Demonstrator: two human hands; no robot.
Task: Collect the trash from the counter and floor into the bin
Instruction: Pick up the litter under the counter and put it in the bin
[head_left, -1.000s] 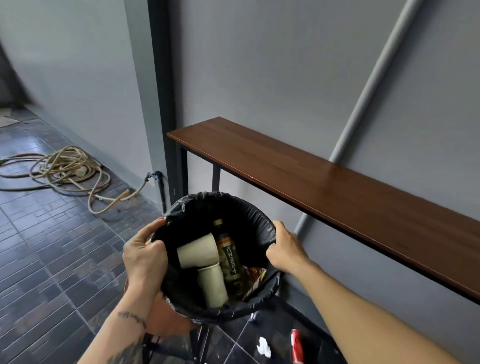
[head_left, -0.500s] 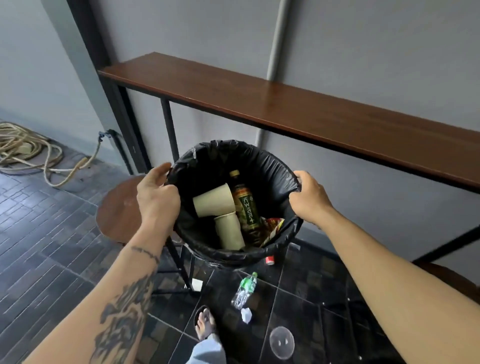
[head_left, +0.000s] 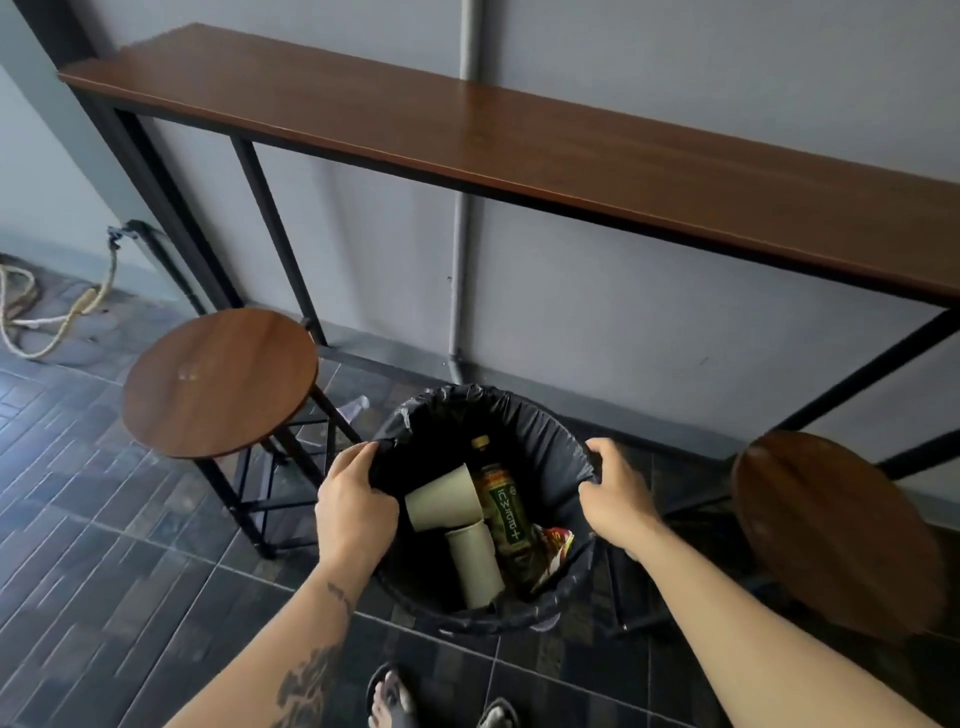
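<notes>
We hold the bin (head_left: 483, 613) by its rim with both hands — the left hand (head_left: 353, 512) clamped on the left edge, the right hand (head_left: 615, 499) on the right edge, fingers curled over the black liner (head_left: 524, 421). Gripping opposite sides likely keeps it level so nothing tips out. Inside we see 2 paper cups (head_left: 457, 525), a green bottle (head_left: 501, 512) and a red wrapper (head_left: 556, 545).

The bin sits low, close to the tiled floor (head_left: 104, 597), in the gap between 2 round stools (head_left: 221, 382), near our sandalled feet (head_left: 392, 696). The counter (head_left: 519, 135) along the far wall looks bare. A clear scrap (head_left: 353, 408) lies on the floor just behind the left stool's legs — probably trash left to collect. Open floor spreads to the near left; the stool legs crowd both sides.
</notes>
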